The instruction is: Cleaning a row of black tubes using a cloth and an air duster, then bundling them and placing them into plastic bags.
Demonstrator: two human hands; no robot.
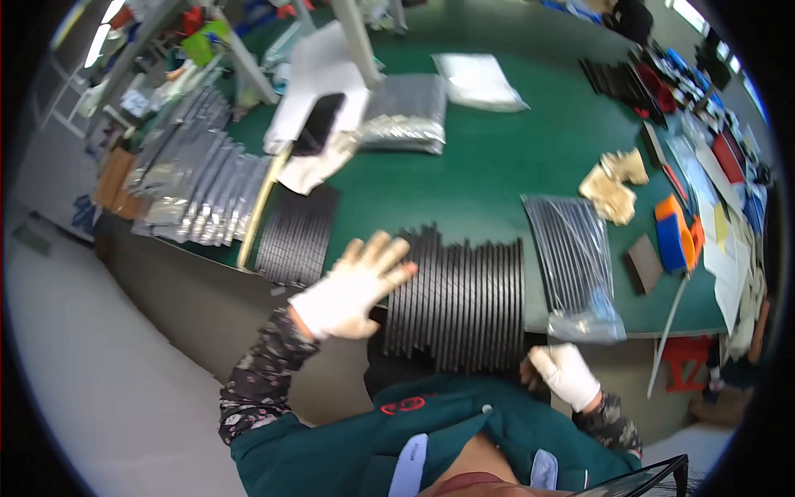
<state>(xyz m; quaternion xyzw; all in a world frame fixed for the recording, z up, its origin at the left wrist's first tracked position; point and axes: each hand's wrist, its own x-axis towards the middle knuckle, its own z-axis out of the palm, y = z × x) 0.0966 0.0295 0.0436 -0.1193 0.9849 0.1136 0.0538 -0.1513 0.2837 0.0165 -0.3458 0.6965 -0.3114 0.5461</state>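
A row of slim black rods lies side by side at the table's near edge, its lower ends overhanging the edge toward me and its ends uneven. My left hand, in a white glove with bare fingertips, has its fingers spread; the fingertips reach the row's left side. Off the row's lower right corner, my right hand, gloved likewise, is closed with the fingers curled; anything inside them is hidden. To the right of the row is a clear plastic bag of similar dark rods. A flat dark bundle sits left of my left hand.
Packed grey bundles are piled at the left, beside a yellowish strip. Behind are a phone, a grey bagged stack and a white packet. Crumpled gloves, a brown block and a blue-orange tape roll stand right.
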